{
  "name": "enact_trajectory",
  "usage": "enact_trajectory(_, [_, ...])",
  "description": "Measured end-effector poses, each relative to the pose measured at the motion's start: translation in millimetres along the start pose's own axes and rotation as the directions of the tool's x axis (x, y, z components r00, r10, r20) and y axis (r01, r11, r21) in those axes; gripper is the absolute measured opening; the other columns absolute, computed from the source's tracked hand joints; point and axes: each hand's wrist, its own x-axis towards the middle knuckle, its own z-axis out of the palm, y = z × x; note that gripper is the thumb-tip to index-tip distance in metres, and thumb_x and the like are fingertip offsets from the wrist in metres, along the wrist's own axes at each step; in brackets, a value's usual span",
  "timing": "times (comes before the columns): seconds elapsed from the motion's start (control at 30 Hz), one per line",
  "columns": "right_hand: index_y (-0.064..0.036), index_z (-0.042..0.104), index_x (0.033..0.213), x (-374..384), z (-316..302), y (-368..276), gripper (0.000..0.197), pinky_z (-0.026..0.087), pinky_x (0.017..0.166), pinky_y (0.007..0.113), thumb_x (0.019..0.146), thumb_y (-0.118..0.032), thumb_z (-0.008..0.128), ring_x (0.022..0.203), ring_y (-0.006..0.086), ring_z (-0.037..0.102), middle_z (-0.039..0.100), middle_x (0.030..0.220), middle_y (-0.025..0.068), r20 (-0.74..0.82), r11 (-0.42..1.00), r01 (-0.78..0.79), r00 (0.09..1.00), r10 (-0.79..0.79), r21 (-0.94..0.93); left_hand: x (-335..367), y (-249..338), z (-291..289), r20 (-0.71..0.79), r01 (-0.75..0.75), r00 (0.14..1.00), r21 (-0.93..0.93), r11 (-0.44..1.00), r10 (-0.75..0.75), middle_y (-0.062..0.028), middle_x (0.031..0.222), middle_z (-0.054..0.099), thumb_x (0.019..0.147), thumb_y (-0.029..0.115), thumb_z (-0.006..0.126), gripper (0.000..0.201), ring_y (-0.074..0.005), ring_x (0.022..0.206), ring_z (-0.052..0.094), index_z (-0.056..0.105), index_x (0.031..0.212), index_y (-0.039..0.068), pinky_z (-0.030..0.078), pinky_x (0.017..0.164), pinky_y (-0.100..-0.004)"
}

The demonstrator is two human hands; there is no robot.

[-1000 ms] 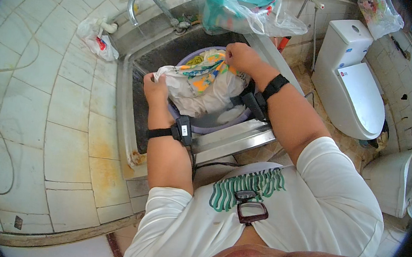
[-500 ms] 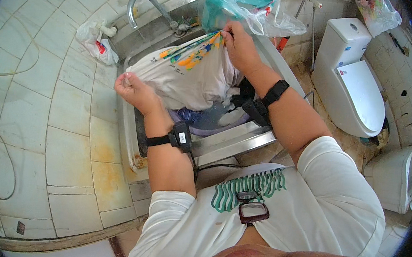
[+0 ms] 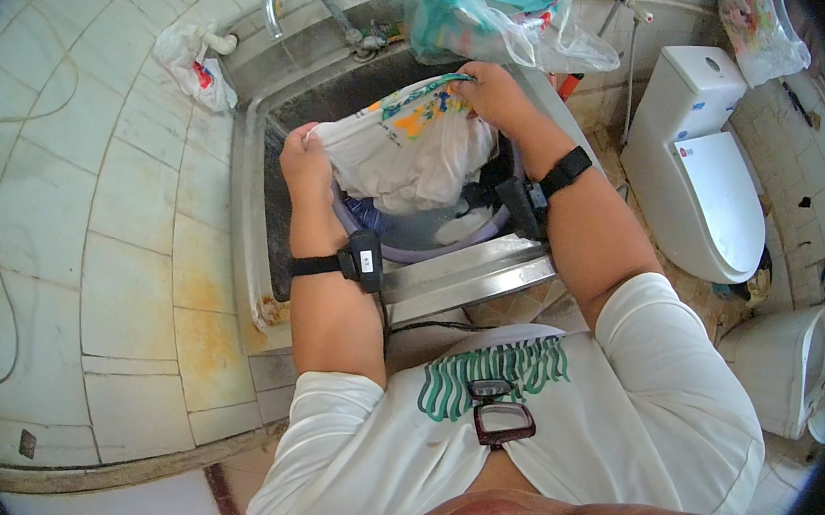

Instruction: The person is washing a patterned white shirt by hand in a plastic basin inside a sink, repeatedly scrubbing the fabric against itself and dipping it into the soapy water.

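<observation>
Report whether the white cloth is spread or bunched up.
Partly spread: the cloth stretches between the left hand and right hand along its upper edge, but gathers in folds below.

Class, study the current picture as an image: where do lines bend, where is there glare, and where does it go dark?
Head view: the wall tiles bow toward the rim, and the left and right edges fall to black; head view: the steel sink glares along its front ledge; head view: the pale cloth looks bright against the sink's dark interior.
</observation>
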Motion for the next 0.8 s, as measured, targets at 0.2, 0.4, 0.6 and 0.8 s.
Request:
enact_trajectory(0.2, [0.0008, 0.055, 0.103, 24.7, 14.5, 24.0, 0.016, 0.049, 0.078, 0.027, 0.089, -0.005, 0.048, 0.082, 0.0140, 0.058, 0.059, 0.093, 0.0053, -0.178, 0.890, 0.257, 0.963, -0.203, 0.377, -13.8, 33.0, -1.9, -0.146, -0.249, 0.942, 0.293, 0.923, 0.301, -0.0179, 0.097, 0.063, 0.090, 0.014, 0.046, 0.023, -0.0321, 0.088, 0.059, 0.061, 0.103, 0.003, 0.046, 0.080, -0.0365])
enact_trajectory(0.4, [-0.0010, 0.056, 0.100, 13.1, 11.9, 2.0, 0.013, 0.043, 0.071, 0.024, 0.090, -0.005, 0.048, 0.075, 0.0131, 0.052, 0.054, 0.085, 0.0049, -0.448, 0.841, 0.519, 0.722, -0.527, -0.153, -16.5, 50.1, -9.3, -0.242, -0.307, 0.901, 0.236, 0.922, 0.361, -0.0167, 0.097, 0.063, 0.091, 0.014, 0.046, 0.021, -0.0312, 0.088, 0.059, 0.060, 0.103, 0.004, 0.045, 0.078, -0.0372])
enact_trajectory(0.6, [-0.0003, 0.057, 0.098, 13.1, 10.3, 14.3, 0.013, 0.043, 0.070, 0.025, 0.090, -0.007, 0.048, 0.070, 0.0132, 0.049, 0.052, 0.077, 0.0034, -0.233, 0.978, 0.166, 0.963, -0.133, 0.128, -5.5, 26.6, 2.8, -0.034, 0.291, 0.942, -0.419, 0.860, -0.335, -0.0115, 0.101, 0.057, 0.087, 0.008, 0.053, 0.028, -0.0214, 0.090, 0.057, 0.049, 0.115, 0.006, 0.046, 0.078, -0.0329])
enact_trajectory(0.8, [-0.0003, 0.057, 0.099, 12.3, 11.0, 12.1, 0.015, 0.043, 0.068, 0.025, 0.089, -0.009, 0.050, 0.074, 0.0119, 0.051, 0.056, 0.082, 0.0047, -0.413, 0.927, 0.219, 0.907, -0.079, 0.305, -23.6, 47.1, 3.7, 0.431, 0.286, 0.901, -0.484, 0.827, -0.060, -0.0102, 0.107, 0.054, 0.075, -0.004, 0.065, 0.059, -0.0213, 0.094, 0.056, 0.039, 0.127, 0.006, 0.046, 0.082, -0.0314])
